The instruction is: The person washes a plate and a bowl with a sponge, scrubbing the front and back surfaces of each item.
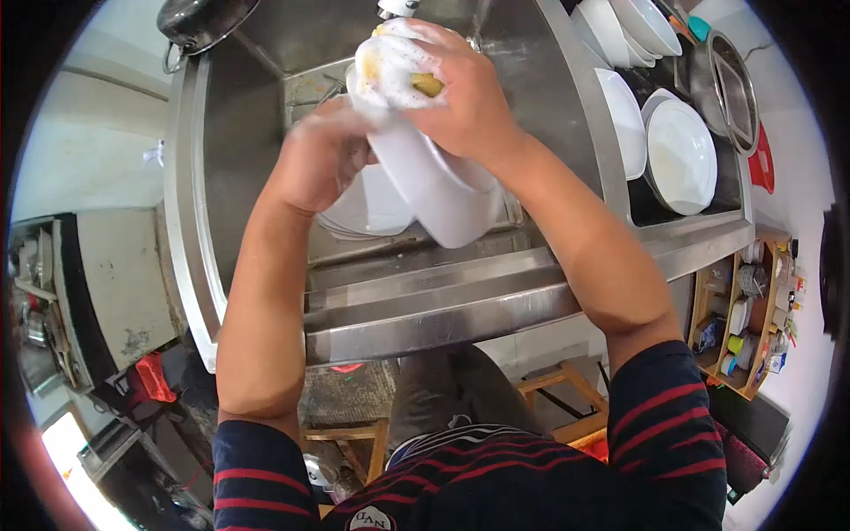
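Observation:
A white dish (pixel 435 199), probably a bowl, is held tilted over the sink and smeared by motion. My left hand (pixel 323 152), also blurred, is closed on the dish's left edge. Foam covers the sponge (pixel 427 84) under my right hand (pixel 469 93); only yellow-green patches of it show through the suds. My right fingers are wrapped round the sponge and press it to the dish's upper end. Below, a stack of white plates (pixel 367 205) lies in the metal sink (pixel 544 115), partly hidden by my left hand and the dish.
On the right drainboard stand white bowls (pixel 642 28), white plates (pixel 682 157) and metal strainers (pixel 730 84). A dark pot (pixel 204 22) sits at the sink's far left corner. The tap (pixel 397 7) is beyond my hands. The sink's metal front edge (pixel 443 326) runs before my body.

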Demonstrator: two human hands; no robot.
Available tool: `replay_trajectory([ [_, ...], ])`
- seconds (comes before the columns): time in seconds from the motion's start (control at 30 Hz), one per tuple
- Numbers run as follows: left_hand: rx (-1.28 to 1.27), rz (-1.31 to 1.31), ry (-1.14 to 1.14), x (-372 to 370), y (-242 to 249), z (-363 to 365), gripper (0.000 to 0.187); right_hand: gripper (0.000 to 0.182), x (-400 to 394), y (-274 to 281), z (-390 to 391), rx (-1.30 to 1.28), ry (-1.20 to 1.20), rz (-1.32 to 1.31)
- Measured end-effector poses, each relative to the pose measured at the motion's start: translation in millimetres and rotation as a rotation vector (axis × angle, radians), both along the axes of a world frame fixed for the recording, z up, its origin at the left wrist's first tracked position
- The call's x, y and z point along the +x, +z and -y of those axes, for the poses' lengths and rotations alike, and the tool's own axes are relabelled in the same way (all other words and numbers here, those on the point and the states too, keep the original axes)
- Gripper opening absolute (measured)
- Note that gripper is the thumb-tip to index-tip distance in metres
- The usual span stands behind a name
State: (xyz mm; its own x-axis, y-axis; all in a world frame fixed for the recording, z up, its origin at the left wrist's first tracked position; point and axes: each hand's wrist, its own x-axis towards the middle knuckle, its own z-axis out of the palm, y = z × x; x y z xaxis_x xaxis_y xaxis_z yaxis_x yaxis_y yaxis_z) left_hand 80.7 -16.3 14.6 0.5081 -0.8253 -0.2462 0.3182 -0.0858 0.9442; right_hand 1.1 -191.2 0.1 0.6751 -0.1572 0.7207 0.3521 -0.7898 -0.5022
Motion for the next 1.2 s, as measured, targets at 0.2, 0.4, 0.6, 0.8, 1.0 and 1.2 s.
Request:
replay_trajectory([
  [0.2, -0.406, -0.657, 0.028, 9, -3, 7, 0.048, 0.043, -3, 1, -12, -0.017, 0.103, -0.043],
  [0.4, -0.141, -0.499, 0.363, 10, 3, 15, 0.039, 0.037, -10, 11, -25, -0.036, 0.219, -0.038],
  [0.6, -0.114, -0.465, 0.384, 26, -7, 6, 0.033, 0.037, -12, 13, -28, -0.074, 0.271, -0.032],
  [0.8, -0.138, -0.433, 0.545, 47, -2, -8, 0.031, 0.035, -17, 24, -28, -0.125, 0.325, 0.025],
  [1.0, -0.188, -0.37, 0.546, 73, 2, -29, 0.031, 0.038, -16, 25, -19, -0.079, 0.28, 0.064],
  [1.2, -0.236, -0.339, 0.542, 83, -2, -34, 0.032, 0.043, 2, -14, 23, 0.155, -0.103, 0.048],
])
